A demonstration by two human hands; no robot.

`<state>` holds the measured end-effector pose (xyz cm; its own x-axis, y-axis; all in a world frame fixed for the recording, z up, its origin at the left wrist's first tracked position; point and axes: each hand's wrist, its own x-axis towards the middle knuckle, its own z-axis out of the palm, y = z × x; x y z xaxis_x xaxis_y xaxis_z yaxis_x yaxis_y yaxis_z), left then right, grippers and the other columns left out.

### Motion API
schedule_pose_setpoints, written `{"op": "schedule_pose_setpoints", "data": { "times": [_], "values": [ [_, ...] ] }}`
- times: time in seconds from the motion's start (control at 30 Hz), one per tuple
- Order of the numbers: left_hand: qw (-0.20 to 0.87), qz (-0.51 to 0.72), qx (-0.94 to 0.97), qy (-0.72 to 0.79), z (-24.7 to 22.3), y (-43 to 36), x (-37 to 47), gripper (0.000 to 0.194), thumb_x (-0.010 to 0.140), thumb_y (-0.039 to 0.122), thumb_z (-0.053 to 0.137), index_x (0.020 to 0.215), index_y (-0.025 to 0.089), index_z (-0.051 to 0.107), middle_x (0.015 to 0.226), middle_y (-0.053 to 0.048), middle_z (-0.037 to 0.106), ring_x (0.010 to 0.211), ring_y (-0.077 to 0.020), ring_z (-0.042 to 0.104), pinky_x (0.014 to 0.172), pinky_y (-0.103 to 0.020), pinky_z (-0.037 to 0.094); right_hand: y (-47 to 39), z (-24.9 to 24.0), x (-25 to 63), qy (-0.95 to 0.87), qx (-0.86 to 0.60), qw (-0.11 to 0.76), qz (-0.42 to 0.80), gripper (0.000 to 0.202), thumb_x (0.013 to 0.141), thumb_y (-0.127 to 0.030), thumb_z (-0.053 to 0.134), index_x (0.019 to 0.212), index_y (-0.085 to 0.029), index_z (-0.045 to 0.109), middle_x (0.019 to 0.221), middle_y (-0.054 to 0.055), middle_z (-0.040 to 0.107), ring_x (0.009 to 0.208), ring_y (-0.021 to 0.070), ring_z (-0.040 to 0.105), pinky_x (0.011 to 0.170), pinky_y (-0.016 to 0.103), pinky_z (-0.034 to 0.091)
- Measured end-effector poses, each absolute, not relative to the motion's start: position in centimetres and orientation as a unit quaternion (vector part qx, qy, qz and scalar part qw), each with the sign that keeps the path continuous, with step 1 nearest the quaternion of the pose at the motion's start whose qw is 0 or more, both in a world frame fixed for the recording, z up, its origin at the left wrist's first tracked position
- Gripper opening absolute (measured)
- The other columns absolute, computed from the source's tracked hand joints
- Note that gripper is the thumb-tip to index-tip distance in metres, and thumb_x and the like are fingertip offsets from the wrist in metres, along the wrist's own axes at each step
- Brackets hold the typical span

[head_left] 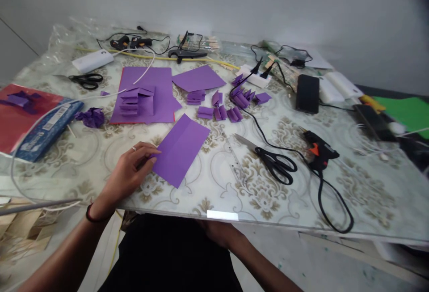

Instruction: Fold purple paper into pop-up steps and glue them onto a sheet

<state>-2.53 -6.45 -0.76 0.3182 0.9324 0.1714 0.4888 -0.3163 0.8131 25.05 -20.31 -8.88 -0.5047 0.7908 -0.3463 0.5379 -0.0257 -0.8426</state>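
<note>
A flat purple paper with a faint fold line lies near the front of the patterned table. My left hand, with a ring on one finger, has its fingers closed at the paper's left corner. Below the table's front edge is my right hand, its fingers hidden. Beyond the paper, small folded purple pieces sit in a loose group. Purple sheets lie at the back left with folded strips on top. Black-handled scissors rest open to the right of the paper.
A glue gun with its cord stands at the right, near a black phone. A white power strip is at the back. Crumpled purple paper, another pair of scissors and a red packet are left.
</note>
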Motion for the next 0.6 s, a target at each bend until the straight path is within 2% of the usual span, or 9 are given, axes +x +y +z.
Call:
{"op": "schedule_pose_setpoints", "data": {
  "times": [0.1, 0.17, 0.23, 0.3, 0.33, 0.37, 0.47, 0.53, 0.6],
  "values": [
    [0.333, 0.327, 0.743, 0.479, -0.7, -6.5, -2.5, 0.020, 0.100, 0.029, 0.064, 0.109, 0.022, 0.080, 0.113, -0.009, 0.075, 0.108, -0.0247, 0.074, 0.096, -0.037, 0.058, -20.5, -8.2, 24.4, -0.689, -0.421, 0.114, 0.579, 0.048, 0.117, -0.041, 0.044, 0.163, -0.033, 0.055, 0.159, 0.005, 0.065, 0.148, 0.0272, 0.062, 0.123, 0.047, 0.050],
    [0.332, 0.322, 0.746, 0.479, -0.7, -6.4, -2.5, 0.020, 0.100, 0.028, 0.063, 0.110, 0.022, 0.080, 0.115, -0.010, 0.074, 0.110, -0.0249, 0.073, 0.098, -0.038, 0.057, -20.1, -7.6, 22.7, -0.701, -0.336, 0.112, 0.619, 0.043, 0.112, -0.045, 0.058, 0.155, -0.044, 0.063, 0.156, -0.005, 0.068, 0.145, 0.0228, 0.064, 0.122, 0.037, 0.050],
    [0.330, 0.316, 0.750, 0.478, -0.7, -6.4, -2.5, 0.020, 0.100, 0.029, 0.064, 0.110, 0.022, 0.080, 0.116, -0.009, 0.074, 0.111, -0.0250, 0.073, 0.099, -0.038, 0.056, -19.6, -7.9, 21.2, -0.704, -0.282, 0.113, 0.642, 0.036, 0.103, -0.041, 0.075, 0.137, -0.052, 0.074, 0.144, -0.014, 0.075, 0.138, 0.0195, 0.068, 0.117, 0.028, 0.053],
    [0.327, 0.312, 0.754, 0.477, -0.7, -6.3, -2.6, 0.020, 0.099, 0.030, 0.065, 0.109, 0.023, 0.080, 0.117, -0.009, 0.074, 0.110, -0.0251, 0.073, 0.099, -0.037, 0.056, -19.4, -9.0, 21.3, -0.689, -0.320, 0.122, 0.638, 0.030, 0.111, -0.030, 0.063, 0.136, -0.042, 0.076, 0.143, -0.007, 0.075, 0.136, 0.0223, 0.069, 0.116, 0.035, 0.054],
    [0.325, 0.310, 0.755, 0.477, -0.7, -6.3, -2.5, 0.020, 0.099, 0.031, 0.065, 0.109, 0.023, 0.080, 0.117, -0.009, 0.074, 0.110, -0.0251, 0.073, 0.099, -0.037, 0.056, -19.4, -9.7, 22.1, -0.676, -0.365, 0.129, 0.628, 0.028, 0.111, -0.033, 0.063, 0.137, -0.032, 0.073, 0.145, 0.002, 0.072, 0.131, 0.0269, 0.069, 0.112, 0.044, 0.057],
    [0.323, 0.308, 0.757, 0.476, -0.6, -6.3, -2.5, 0.020, 0.099, 0.031, 0.065, 0.109, 0.023, 0.081, 0.117, -0.008, 0.074, 0.109, -0.0251, 0.073, 0.099, -0.037, 0.055, -19.5, -10.2, 23.3, -0.662, -0.406, 0.132, 0.616, 0.037, 0.106, -0.037, 0.071, 0.139, -0.021, 0.068, 0.144, 0.012, 0.068, 0.122, 0.0288, 0.071, 0.102, 0.052, 0.062],
    [0.318, 0.303, 0.762, 0.475, -0.5, -6.3, -2.5, 0.019, 0.099, 0.032, 0.065, 0.108, 0.023, 0.081, 0.116, -0.007, 0.074, 0.109, -0.0249, 0.073, 0.101, -0.037, 0.055, -20.6, -10.0, 28.2, -0.625, -0.495, 0.117, 0.593, 0.039, 0.106, -0.039, 0.072, 0.139, -0.020, 0.066, 0.142, 0.012, 0.068, 0.118, 0.0282, 0.072, 0.099, 0.051, 0.063],
    [0.316, 0.300, 0.762, 0.479, -0.4, -6.4, -2.4, 0.019, 0.100, 0.032, 0.065, 0.109, 0.023, 0.080, 0.117, -0.006, 0.074, 0.110, -0.0249, 0.072, 0.101, -0.037, 0.055, -22.2, -8.0, 30.9, -0.602, -0.532, 0.112, 0.585, 0.034, 0.113, -0.044, 0.057, 0.139, -0.028, 0.071, 0.144, 0.011, 0.071, 0.130, 0.0320, 0.069, 0.111, 0.057, 0.056],
    [0.314, 0.297, 0.760, 0.485, -0.4, -6.4, -2.4, 0.019, 0.101, 0.032, 0.065, 0.109, 0.024, 0.080, 0.119, -0.005, 0.073, 0.111, -0.0248, 0.071, 0.101, -0.036, 0.054, -24.5, -5.3, 32.2, -0.586, -0.543, 0.115, 0.590, 0.043, 0.115, -0.052, 0.045, 0.145, -0.036, 0.070, 0.146, 0.009, 0.073, 0.141, 0.0354, 0.064, 0.123, 0.063, 0.045]
  ]
}}
